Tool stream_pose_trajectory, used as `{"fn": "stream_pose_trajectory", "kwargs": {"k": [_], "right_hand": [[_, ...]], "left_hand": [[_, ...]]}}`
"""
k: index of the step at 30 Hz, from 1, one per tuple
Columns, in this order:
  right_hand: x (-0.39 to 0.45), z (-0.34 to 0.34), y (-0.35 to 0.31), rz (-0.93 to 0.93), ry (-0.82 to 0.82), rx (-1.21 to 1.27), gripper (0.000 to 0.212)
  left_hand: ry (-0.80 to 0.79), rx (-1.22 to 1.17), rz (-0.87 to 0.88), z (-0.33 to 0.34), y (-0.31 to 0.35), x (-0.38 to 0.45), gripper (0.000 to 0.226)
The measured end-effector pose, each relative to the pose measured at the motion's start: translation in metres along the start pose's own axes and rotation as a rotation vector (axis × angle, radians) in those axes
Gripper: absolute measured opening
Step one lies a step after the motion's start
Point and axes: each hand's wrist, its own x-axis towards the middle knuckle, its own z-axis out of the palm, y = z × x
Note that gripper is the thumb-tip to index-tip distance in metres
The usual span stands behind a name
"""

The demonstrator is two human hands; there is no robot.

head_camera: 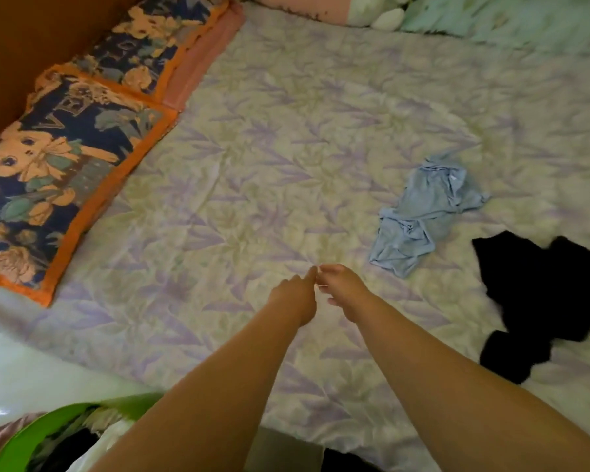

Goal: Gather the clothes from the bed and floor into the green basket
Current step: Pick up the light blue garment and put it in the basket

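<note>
- Both arms reached out over the bed [286,137], left hand [295,296] and right hand [343,289] side by side, fingertips meeting above the patterned sheet.
- Fingers of each hand looked drawn together as if pinching something tiny and pale between them; too small to name, and the grip itself could not be told for certain.
- Light blue garment [419,216] lay crumpled on the sheet just beyond and to the right of the hands, long axis running from lower left to upper right, narrower bunched end nearest the hands.
- Black garment [539,301] sprawled further right near the bed edge, well apart from the hands, long axis roughly up and down in view, one dangling end pointing toward the foreground.
- Green basket [45,434] sat at lower left beside the bed, rim partly in view, dark and pale cloth already inside.
- Judged best next: drop whatever is pinched, take the blue piece by its near bunched end, gather the loose far end in so nothing trails, then swing left to the basket.
- Likely risk: a trailing fold snagging on the basket rim.
</note>
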Motion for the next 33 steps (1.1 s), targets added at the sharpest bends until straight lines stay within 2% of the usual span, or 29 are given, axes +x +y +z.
{"fn": "stream_pose_trajectory", "kwargs": {"k": [10, 17, 20, 21, 24, 28, 31, 33], "right_hand": [[0.091, -0.151, 0.013, 0.061, 0.172, 0.022, 0.037], [0.143, -0.214, 0.008, 0.12, 0.322, -0.054, 0.036], [0.189, -0.243, 0.026, 0.16, 0.404, -0.116, 0.044], [0.209, -0.253, 0.036, 0.186, 0.397, -0.155, 0.043], [0.216, -0.261, 0.034, 0.213, 0.399, -0.173, 0.007], [0.215, -0.255, 0.026, 0.071, 0.397, 0.072, 0.028], [0.209, -0.241, 0.028, -0.022, 0.336, 0.345, 0.013], [0.208, -0.227, 0.028, -0.02, 0.203, 0.49, 0.016]], "left_hand": [[-0.114, -0.11, 0.032, -0.011, 0.1, 0.113, 0.075], [-0.121, -0.217, 0.016, -0.017, 0.125, 0.169, 0.074], [-0.143, -0.221, 0.009, -0.016, 0.133, 0.195, 0.074], [-0.152, -0.232, 0.006, -0.015, 0.135, 0.204, 0.074], [-0.162, -0.247, 0.024, -0.013, 0.14, 0.219, 0.073], [-0.192, -0.281, 0.004, -0.003, 0.143, 0.237, 0.068], [-0.218, -0.415, -0.07, 0.007, 0.148, 0.247, 0.062], [-0.2, -0.521, -0.111, 0.01, 0.152, 0.249, 0.063]]}}
